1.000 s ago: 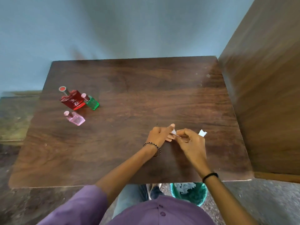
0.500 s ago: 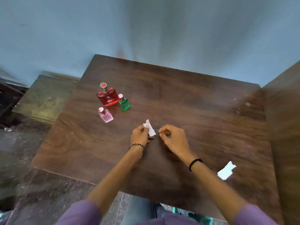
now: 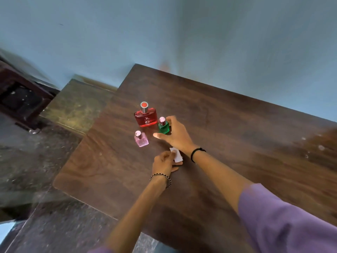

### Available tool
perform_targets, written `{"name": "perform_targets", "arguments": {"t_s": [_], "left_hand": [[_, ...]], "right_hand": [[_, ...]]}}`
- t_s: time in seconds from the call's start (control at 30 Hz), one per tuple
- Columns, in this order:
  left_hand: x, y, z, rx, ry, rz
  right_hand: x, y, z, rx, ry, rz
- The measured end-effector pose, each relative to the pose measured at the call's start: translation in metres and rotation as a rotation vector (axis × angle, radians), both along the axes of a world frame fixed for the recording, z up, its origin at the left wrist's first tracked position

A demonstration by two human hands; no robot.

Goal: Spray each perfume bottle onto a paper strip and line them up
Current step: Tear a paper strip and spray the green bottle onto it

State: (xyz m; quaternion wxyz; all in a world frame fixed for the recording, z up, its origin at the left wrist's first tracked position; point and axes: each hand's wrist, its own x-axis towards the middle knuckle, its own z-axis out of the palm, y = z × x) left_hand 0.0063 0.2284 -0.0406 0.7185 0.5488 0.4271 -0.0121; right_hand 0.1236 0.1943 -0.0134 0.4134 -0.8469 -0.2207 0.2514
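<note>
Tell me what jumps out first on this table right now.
Three coloured perfume bottles cluster near the table's far left: red bottle at the back, pink bottle in front, green bottle on the right. The right hand reaches around the green one; the left hand pinches a paper strip.

On the dark wooden tabletop (image 3: 228,143) stood three perfume bottles. The right hand (image 3: 176,134) was spread around the small green bottle (image 3: 163,127), thumb toward the pink bottle (image 3: 141,139); whether it touched the glass was unclear. The large red bottle (image 3: 145,116) stood just behind the green one. Nearer the person than the green bottle, the left hand (image 3: 164,162) pinched a white paper strip (image 3: 177,155).
</note>
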Motion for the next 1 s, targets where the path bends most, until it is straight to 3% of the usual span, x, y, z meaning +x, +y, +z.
{"name": "perform_targets", "arguments": {"t_s": [0.13,0.23,0.53,0.67,0.8,1.0], "left_hand": [[-0.004,0.002,-0.001,-0.01,-0.005,-0.013],[-0.005,0.002,-0.004,0.001,-0.012,-0.029],[-0.012,0.001,0.0,0.064,-0.035,-0.114],[-0.02,-0.007,0.008,0.195,-0.023,-0.196],[-0.032,-0.022,0.018,0.374,-0.069,-0.411],[-0.042,-0.04,0.031,0.521,-0.181,-0.614]], "right_hand": [[0.0,0.007,-0.005,-0.012,-0.174,0.051],[-0.003,0.001,-0.004,0.001,-0.202,0.043],[-0.053,-0.081,0.017,0.069,0.05,-0.127],[-0.087,-0.118,0.024,0.028,0.138,-0.171],[-0.11,-0.143,0.023,0.018,0.251,-0.253],[-0.135,-0.158,0.032,0.258,0.433,-0.394]]}}
